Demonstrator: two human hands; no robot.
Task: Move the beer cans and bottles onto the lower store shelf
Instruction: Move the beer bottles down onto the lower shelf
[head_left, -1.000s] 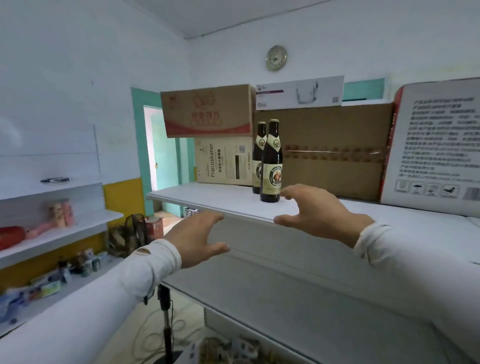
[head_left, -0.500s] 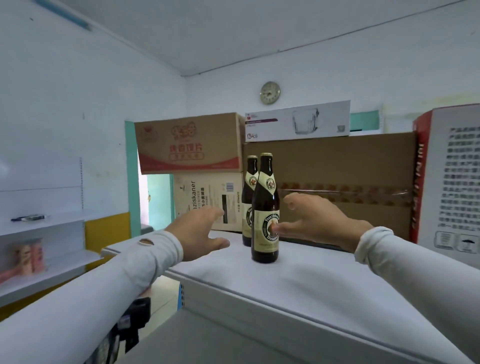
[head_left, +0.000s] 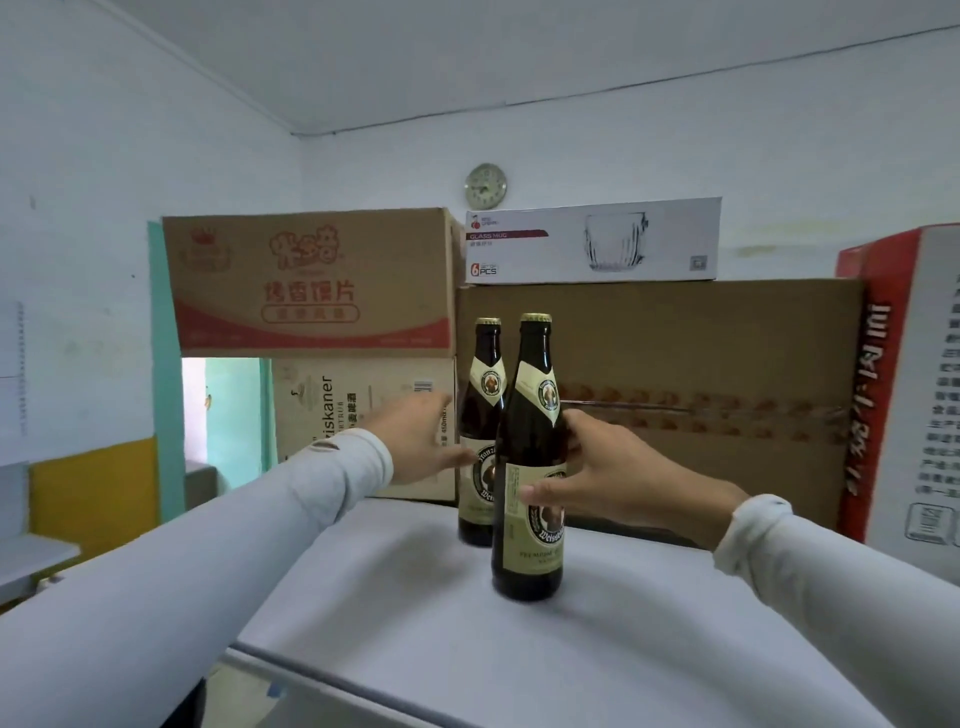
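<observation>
Two brown beer bottles with cream labels stand upright on the white top shelf (head_left: 649, 623). The front bottle (head_left: 530, 405) is nearer to me; the rear bottle (head_left: 485, 379) stands just behind it to the left. My right hand (head_left: 618, 478) wraps the front bottle from the right, with its thumb across the label and its fingers behind the glass. My left hand (head_left: 415, 441) reaches in from the left with straight fingers, its thumb tip at the rear bottle's label. The lower shelf is out of view.
Cartons line the back of the shelf: a red-printed carton (head_left: 311, 280) on a pale beer carton (head_left: 358, 415), a large brown carton (head_left: 701, 405) with a glass mug box (head_left: 592, 241) on top, and a red-and-white box (head_left: 904, 384) at the right. The shelf's front edge (head_left: 363, 680) runs below.
The view has risen and closed in on the top shelf. Both hands moved forward to the bottles; the right hand now wraps the front bottle and the left thumb has reached the rear one.
</observation>
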